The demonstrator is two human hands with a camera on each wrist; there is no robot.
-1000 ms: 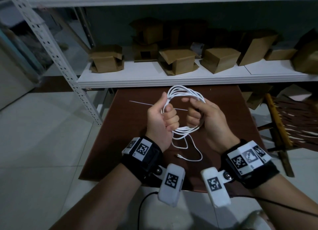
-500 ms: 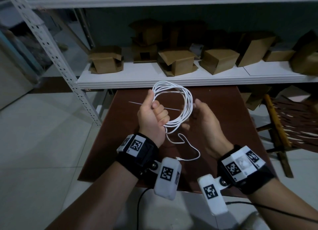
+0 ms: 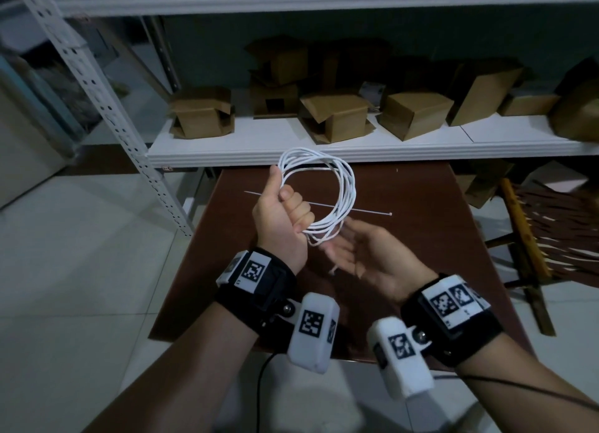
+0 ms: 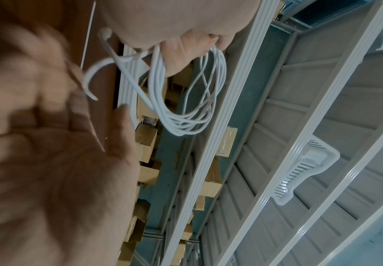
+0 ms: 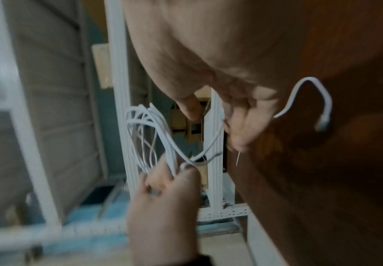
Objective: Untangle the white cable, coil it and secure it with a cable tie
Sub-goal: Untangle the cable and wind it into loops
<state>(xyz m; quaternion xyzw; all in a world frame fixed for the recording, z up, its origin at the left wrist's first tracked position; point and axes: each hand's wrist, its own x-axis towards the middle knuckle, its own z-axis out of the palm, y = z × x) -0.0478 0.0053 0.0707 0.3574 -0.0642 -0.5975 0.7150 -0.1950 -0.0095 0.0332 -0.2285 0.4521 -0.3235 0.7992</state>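
Above the bench, held up in front of me, the white cable is gathered into a round coil of several loops. My left hand has its fingers curled round the lower left of that coil, thumb up along the strands. A short loose tail sticks out below the fist, and one plug end dangles free. My right hand sits just beside and below the coil, palm up, fingers loose and spread, gripping nothing; whether its fingertips brush the lowest loops I cannot tell, since it is blurred.

I judge the coiling as good as done, with securing the step in hand. The cable tie lies flat on the bench behind the coil, untouched. The next move calls for my free right hand to pick up that thin strip, thread it round the bundled strands near my left fist, and pull it tight, while my left keeps the loops and the stray tail together.

Beyond the bench, a white shelf carries cardboard boxes.
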